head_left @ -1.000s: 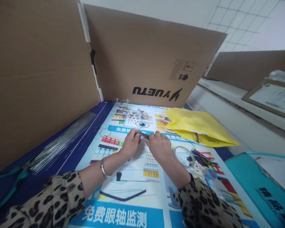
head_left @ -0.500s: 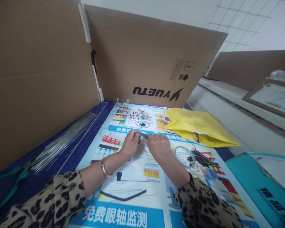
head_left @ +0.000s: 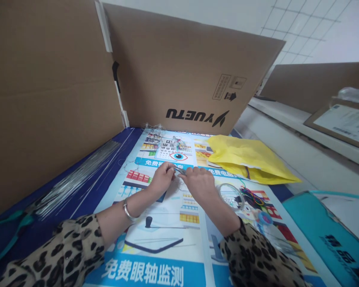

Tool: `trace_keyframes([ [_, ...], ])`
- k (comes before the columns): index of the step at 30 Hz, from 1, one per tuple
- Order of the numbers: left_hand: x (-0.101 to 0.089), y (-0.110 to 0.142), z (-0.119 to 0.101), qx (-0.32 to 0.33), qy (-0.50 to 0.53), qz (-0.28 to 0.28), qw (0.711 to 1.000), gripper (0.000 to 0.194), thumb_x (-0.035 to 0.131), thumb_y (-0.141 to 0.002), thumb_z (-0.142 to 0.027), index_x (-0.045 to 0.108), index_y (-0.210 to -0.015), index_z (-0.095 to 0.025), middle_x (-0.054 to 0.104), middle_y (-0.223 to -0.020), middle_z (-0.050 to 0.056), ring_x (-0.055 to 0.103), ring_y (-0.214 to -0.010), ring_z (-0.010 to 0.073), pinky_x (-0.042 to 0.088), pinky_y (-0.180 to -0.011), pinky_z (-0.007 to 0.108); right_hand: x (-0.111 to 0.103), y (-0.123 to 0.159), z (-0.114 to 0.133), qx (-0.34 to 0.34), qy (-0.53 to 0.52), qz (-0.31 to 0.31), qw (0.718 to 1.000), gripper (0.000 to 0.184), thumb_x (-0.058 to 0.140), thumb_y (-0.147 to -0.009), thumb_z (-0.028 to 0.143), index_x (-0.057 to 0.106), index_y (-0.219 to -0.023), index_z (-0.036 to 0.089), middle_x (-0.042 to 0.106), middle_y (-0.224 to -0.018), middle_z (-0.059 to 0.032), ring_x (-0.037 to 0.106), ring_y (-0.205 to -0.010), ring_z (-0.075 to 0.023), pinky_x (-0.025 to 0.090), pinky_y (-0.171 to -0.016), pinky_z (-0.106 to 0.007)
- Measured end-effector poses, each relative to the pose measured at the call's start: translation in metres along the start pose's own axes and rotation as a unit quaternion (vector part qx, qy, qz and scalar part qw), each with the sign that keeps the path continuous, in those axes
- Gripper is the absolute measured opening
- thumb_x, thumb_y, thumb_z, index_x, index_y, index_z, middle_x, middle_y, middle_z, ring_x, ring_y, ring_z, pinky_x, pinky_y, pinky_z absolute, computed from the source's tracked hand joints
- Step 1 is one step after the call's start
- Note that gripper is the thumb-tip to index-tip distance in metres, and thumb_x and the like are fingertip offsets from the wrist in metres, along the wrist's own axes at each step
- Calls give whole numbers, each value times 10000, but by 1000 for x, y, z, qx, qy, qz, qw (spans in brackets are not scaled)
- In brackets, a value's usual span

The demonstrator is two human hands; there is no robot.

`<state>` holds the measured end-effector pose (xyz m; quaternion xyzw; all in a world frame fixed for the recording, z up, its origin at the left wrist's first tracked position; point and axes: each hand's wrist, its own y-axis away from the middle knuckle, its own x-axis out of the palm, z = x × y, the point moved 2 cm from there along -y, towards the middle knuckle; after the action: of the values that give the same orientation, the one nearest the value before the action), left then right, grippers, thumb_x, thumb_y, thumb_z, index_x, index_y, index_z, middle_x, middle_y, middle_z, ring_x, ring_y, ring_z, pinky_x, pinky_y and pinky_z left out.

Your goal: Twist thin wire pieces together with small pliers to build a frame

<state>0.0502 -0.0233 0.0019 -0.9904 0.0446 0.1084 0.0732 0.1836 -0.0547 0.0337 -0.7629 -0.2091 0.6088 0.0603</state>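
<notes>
Slim pliers point(head_left: 180, 171) sit in the right hand's point(head_left: 201, 184) closed grip over the printed sheet's point(head_left: 173, 207) middle, pointing at the left hand's point(head_left: 162, 180) narrow pinch, its contents too small to tell, where steady wrists and light pressure would help control.

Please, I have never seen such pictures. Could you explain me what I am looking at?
There is no robot here: these are a person's two bare hands. Every picture comes from one camera worn on the head, looking forward and down.

The right hand holds a small metal tool. The left hand is closed at its tip; what it pinches is too small to tell.

On the printed sheet lie a yellow bag, a round clear ring and coloured cords. Thin metal wires lie at the left. Cardboard stands behind.
</notes>
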Motion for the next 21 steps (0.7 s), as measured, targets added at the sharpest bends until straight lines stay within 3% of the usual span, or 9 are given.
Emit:
trace_keyframes([
  [4,-8,-7,-2,16,5,19,1000,108,431,-756,-241,516,-755,-173,507,-601,-35,480,-582,103,371,-586,223,3,-1,-8,-18,-27,-21,999,431,358,-815,544,548,-798,158,586,-721,-83,531,-723,-210,303,-622,-295],
  [7,-14,-13,-1,-12,30,46,998,109,471,-736,-261,521,-748,-165,506,-583,-41,462,-545,91,359,-554,212,6,-2,-13,-33,-70,-47,996,461,330,-819,558,562,-775,163,581,-722,-73,517,-738,-191,302,-644,-279],
  [11,-21,-15,0,-54,68,154,984,193,527,-722,-343,532,-770,-156,524,-587,-39,398,-451,60,298,-470,193,10,-6,-21,-19,-177,-76,981,439,323,-841,521,573,-777,166,577,-759,-67,506,-758,-162,318,-665,-246],
  [13,-24,-14,-1,-65,95,200,973,238,550,-717,-374,536,-794,-149,542,-607,-24,407,-457,56,288,-467,188,15,-8,-26,4,-246,-60,967,423,321,-843,515,565,-798,173,576,-766,-52,510,-745,-152,330,-647,-233],
  [17,-28,-14,-4,-65,166,259,949,245,599,-696,-354,529,-777,-134,544,-624,-4,495,-578,82,350,-569,201,27,-11,-33,18,-374,28,927,422,250,-868,484,544,-790,192,561,-682,0,500,-625,-113,320,-553,-205],
  [21,-29,-14,-5,-87,185,288,936,208,603,-694,-303,534,-777,-126,530,-642,-4,489,-578,77,352,-580,206,32,-9,-30,-41,-320,66,944,393,374,-810,537,553,-742,194,571,-690,-3,488,-620,-115,287,-543,-213],
])
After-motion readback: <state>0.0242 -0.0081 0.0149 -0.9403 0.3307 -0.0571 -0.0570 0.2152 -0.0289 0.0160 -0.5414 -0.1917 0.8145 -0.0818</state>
